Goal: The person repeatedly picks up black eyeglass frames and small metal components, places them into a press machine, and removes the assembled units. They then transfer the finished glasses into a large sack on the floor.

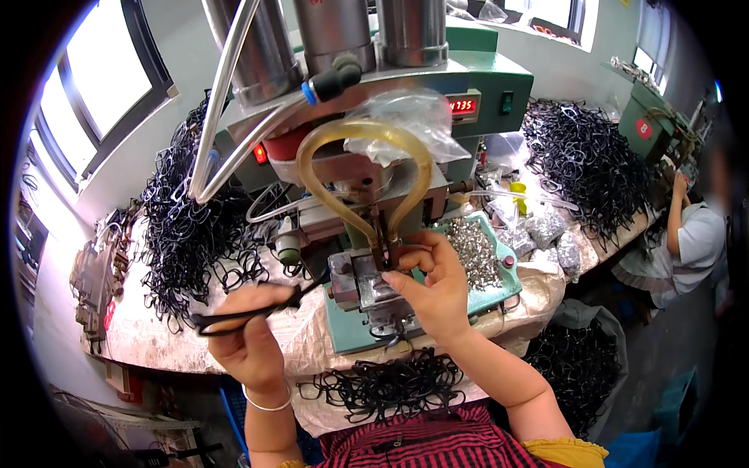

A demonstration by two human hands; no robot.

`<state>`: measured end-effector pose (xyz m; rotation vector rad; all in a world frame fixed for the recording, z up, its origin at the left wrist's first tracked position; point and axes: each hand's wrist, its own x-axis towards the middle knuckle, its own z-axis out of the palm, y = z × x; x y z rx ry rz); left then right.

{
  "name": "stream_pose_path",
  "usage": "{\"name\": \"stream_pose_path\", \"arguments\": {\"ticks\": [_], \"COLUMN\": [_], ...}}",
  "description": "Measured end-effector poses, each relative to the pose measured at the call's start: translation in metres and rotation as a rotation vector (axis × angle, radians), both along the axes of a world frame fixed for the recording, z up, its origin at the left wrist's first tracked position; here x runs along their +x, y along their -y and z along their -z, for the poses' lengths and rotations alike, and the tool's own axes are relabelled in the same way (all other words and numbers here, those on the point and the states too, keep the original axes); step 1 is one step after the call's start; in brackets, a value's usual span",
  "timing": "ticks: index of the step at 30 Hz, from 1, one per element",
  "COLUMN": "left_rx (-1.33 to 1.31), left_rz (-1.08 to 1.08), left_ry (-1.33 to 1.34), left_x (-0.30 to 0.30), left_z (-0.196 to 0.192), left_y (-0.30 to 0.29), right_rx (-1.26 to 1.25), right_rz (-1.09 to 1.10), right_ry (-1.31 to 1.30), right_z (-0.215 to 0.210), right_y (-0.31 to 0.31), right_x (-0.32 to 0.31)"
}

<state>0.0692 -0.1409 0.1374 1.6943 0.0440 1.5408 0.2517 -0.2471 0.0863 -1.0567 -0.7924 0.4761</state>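
Observation:
My left hand (251, 343), left of the press, is closed round a black cord loop (261, 311). The cord's end stretches right toward the metal die block (365, 279) of the green press (499, 86). At the die, my right hand (435, 287) has its thumb and fingers drawn together just under the punch. Whatever sits between those fingertips is too small to make out. A yellowish curved tube (365, 129) arches over the tooling, its two ends coming down beside the punch. To the right of my right hand, a green tray (507, 282) holds many small metal fittings (472, 249).
Heaps of black cords lie left (183, 226) and right (585, 160) of the press; a smaller pile (390, 386) lies near me. A sack (605, 327) of black cords stands at lower right. Another person (694, 242) works at the far right. Clear hoses (226, 93) hang in front.

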Motion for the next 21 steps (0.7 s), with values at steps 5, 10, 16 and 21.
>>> {"name": "stream_pose_path", "arguments": {"ticks": [5, 10, 16, 21], "left_rx": [0.136, 0.660, 0.666, 0.638], "left_rz": [-0.041, -0.065, 0.090, 0.099], "left_ry": [-0.058, -0.422, -0.455, -0.438], "left_x": [0.021, 0.022, 0.035, 0.034], "left_z": [-0.019, 0.021, 0.037, 0.041], "left_y": [0.006, 0.023, 0.020, 0.020], "right_rx": [-0.077, -0.264, -0.369, -0.791], "right_rz": [-0.015, 0.177, 0.503, 0.630], "right_ry": [-0.008, 0.370, 0.312, 1.038], "right_z": [-0.018, -0.014, 0.066, 0.066], "right_y": [0.019, 0.038, 0.097, 0.108], "right_x": [-0.014, 0.036, 0.098, 0.074]}}
